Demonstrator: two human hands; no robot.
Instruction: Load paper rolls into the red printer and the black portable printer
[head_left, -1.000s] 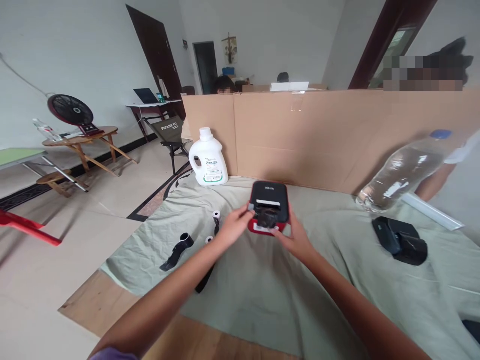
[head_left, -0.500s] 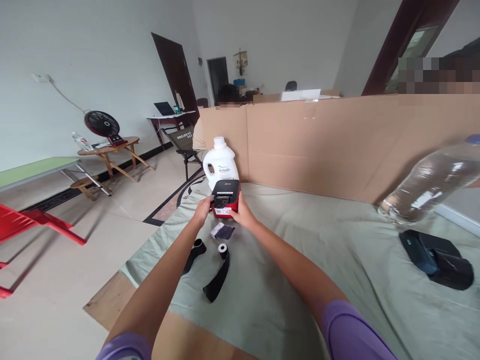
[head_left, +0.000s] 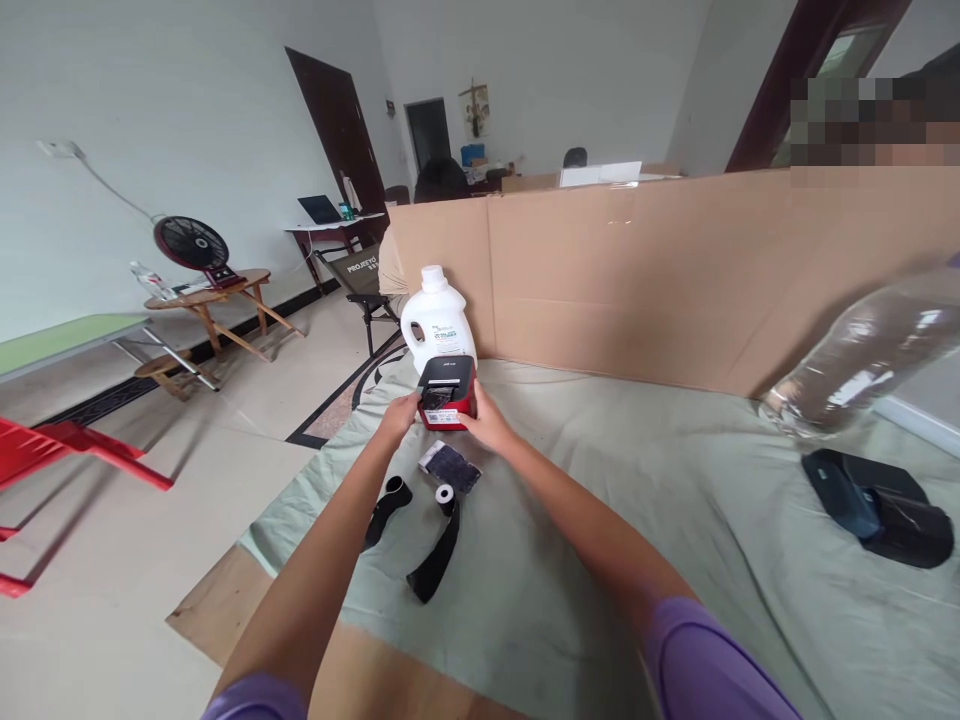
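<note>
Cardboard partition [head_left: 637,280] backs the cloth-covered tabletop [head_left: 600,520]. You have carried the red-and-black printer [head_left: 446,391] toward the far left corner, beside the white jug [head_left: 437,322]. Left hand [head_left: 398,415] and right hand [head_left: 487,425] still clasp its sides; a loose dark piece [head_left: 450,465] now lies nearer you.

Two hands, left [head_left: 397,413] and right [head_left: 487,425], one red-and-black printer [head_left: 445,392], one white jug [head_left: 437,320], one clear bottle [head_left: 862,355], one black device [head_left: 874,505], two black paper rolls [head_left: 386,505] [head_left: 439,545] and one dark flat piece [head_left: 448,465].
</note>
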